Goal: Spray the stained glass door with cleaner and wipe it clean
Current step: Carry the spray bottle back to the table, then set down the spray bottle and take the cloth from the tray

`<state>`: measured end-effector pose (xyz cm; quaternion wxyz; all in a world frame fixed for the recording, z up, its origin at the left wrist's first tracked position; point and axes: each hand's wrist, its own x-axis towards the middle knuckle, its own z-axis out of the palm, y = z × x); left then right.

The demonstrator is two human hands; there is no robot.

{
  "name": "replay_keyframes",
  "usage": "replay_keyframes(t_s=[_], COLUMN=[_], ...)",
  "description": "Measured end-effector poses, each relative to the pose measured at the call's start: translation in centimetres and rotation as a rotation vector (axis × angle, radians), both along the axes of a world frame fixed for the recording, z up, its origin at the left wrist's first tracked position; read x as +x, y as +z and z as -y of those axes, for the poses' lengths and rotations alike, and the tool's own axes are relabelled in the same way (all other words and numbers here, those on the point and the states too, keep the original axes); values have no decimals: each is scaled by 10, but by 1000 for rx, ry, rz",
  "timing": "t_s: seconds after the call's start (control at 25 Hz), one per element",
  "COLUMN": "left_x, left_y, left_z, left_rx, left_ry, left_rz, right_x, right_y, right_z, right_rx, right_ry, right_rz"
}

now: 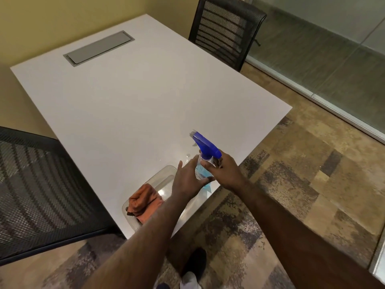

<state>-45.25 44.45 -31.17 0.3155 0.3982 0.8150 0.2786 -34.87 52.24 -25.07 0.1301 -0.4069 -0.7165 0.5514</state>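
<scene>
A clear spray bottle (201, 170) with blue liquid and a blue trigger head stands at the near right corner of the white table (135, 97). My right hand (225, 170) grips its neck just below the trigger. My left hand (187, 178) touches the bottle's body from the left, thumb under it, fingers spread. An orange cloth (143, 202) lies crumpled in a clear plastic tray (164, 174) just left of the bottle. Frosted glass panels (323, 59) run along the right side of the room.
A black mesh chair (225, 32) stands at the table's far side and another (41, 184) at its near left. A grey cable hatch (99, 47) is set in the tabletop. Patterned carpet (291, 174) lies to the right. My shoe (195, 265) shows below.
</scene>
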Motion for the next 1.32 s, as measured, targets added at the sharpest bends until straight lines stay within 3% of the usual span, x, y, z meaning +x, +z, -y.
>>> replay_keyframes(t_s=[0.2, 0.36, 0.48, 0.56, 0.64, 0.72, 0.84, 1.0, 1.32], left_x=[-2, -31, -60, -77, -93, -105, -111, -112, -107], left_y=[4, 20, 28, 30, 32, 33, 34, 30, 19], left_z=[2, 30, 67, 86, 96, 97, 97, 94, 104], left_rx=[-13, 2, 21, 42, -63, -237, -345, -317, -271], left_ry=[-62, -116, -67, -135, -375, -643, -843, -949, -1043], left_rz=[-9, -69, -179, -334, -495, -653, -865, -948, -1025], right_x=[4, 21, 32, 27, 10, -14, -45, -65, -74], right_y=[-7, -17, -36, -50, -58, -61, -63, -67, -73], right_z=[6, 24, 64, 93, 114, 127, 141, 154, 164], right_rx=[11, 390, 588, 647, 754, 803, 704, 582, 571], right_ry=[-34, -310, -465, -351, -150, 86, 376, 485, 538], right_rz=[5, -82, -9, 50, 153, 375, 680, 849, 927])
